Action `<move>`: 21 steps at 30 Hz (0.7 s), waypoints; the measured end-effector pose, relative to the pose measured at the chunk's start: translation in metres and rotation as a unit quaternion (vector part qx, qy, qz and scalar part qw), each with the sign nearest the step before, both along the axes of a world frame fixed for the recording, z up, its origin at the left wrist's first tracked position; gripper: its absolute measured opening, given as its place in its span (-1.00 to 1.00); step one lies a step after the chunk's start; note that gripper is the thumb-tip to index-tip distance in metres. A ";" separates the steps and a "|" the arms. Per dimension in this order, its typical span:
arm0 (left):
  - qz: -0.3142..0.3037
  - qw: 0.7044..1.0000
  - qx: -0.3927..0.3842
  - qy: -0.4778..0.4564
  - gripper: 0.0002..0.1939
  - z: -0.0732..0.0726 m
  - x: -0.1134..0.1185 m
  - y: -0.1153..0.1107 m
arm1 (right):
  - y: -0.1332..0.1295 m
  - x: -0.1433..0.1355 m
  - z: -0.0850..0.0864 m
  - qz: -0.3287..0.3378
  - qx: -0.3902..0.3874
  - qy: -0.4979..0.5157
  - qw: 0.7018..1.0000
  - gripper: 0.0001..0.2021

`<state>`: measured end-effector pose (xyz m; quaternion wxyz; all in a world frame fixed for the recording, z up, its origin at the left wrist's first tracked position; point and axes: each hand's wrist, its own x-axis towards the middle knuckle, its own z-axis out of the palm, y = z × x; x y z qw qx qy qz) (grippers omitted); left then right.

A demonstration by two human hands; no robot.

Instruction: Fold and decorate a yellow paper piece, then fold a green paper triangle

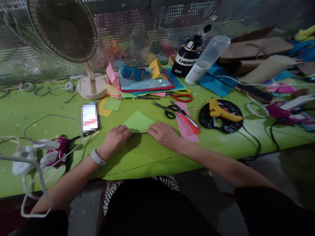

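A light green sheet of paper [138,123], folded into a triangle, lies on the green table with its point facing away from me. My left hand [119,135] is closed on its left corner, fingers bent and pressed together. At the right corner, my right hand [161,132] grips the paper the same way. The fingertips and thumbs are partly hidden under the hands. Black-handled scissors [169,113] and an orange utility knife [189,119] lie just beyond my right hand, the knife on a pink paper strip [183,126].
A phone [90,118] and a power strip [59,150] with loose cables are on the left, a fan [92,87] behind. Coloured sheets [145,86] and a black bottle [183,62] stand at the back. A yellow glue gun [221,112] rests on a black pad [205,114] to the right.
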<state>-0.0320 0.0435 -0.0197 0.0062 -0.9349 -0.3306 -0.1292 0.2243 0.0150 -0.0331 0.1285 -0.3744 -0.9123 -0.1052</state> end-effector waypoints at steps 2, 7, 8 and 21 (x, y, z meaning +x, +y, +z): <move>0.023 0.997 -0.053 -0.052 -0.72 0.001 0.001 0.003 | 0.003 -0.001 0.002 -0.037 -0.047 0.035 0.998 -0.78; 0.057 0.982 -0.144 -0.104 -0.74 0.004 0.001 0.011 | 0.014 -0.002 0.005 -0.109 -0.178 0.084 0.974 -0.83; 0.066 0.982 -0.148 -0.097 -0.75 0.005 0.002 0.012 | 0.016 -0.003 0.006 -0.125 -0.203 0.085 0.967 -0.83; 0.001 0.998 -0.042 0.045 -0.53 -0.009 0.031 -0.015 | 0.023 -0.004 0.019 -0.151 -0.297 0.097 0.938 -0.86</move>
